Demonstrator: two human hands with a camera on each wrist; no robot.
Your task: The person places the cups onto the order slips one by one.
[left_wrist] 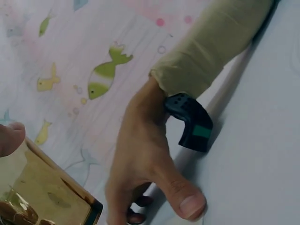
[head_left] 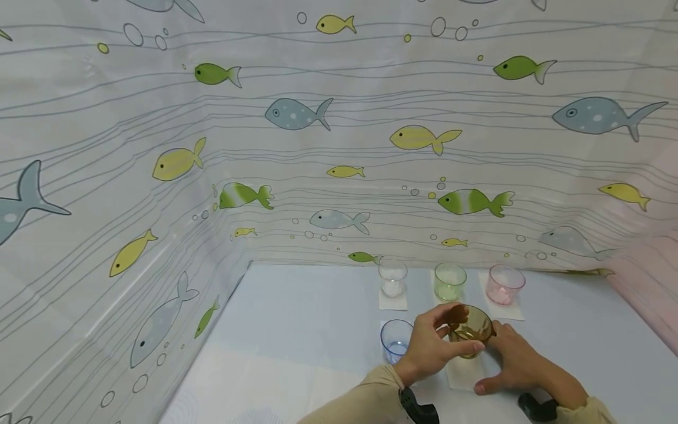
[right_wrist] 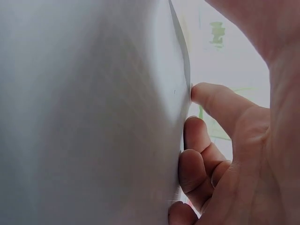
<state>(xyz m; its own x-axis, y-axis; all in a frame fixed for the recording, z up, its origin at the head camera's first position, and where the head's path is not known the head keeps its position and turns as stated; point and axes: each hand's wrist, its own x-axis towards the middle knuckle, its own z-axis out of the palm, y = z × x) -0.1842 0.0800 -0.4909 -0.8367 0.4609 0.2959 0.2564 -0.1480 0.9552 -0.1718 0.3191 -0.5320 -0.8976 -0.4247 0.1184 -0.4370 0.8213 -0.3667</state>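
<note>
An amber drinking glass (head_left: 481, 324) is gripped by my left hand (head_left: 430, 343), thumb along the near side and fingers over the far left rim. Under it on the table lies a white paper square (head_left: 466, 377). My right hand (head_left: 516, 356) rests just right of the glass, its thumb spread toward the paper and its fingers reaching behind the glass's right side. In the right wrist view, the fingertips (right_wrist: 192, 165) meet the white tabletop. The left wrist view catches the glass (left_wrist: 47, 187) tilted at the lower left, apart from the right thumb.
Left of my left hand stands a blue glass (head_left: 396, 338). Farther back are a clear glass (head_left: 392, 280), a green glass (head_left: 450, 282) and a pink glass (head_left: 505, 285), each over a paper square. A fish-patterned curtain (head_left: 318, 153) borders the white table (head_left: 296, 330).
</note>
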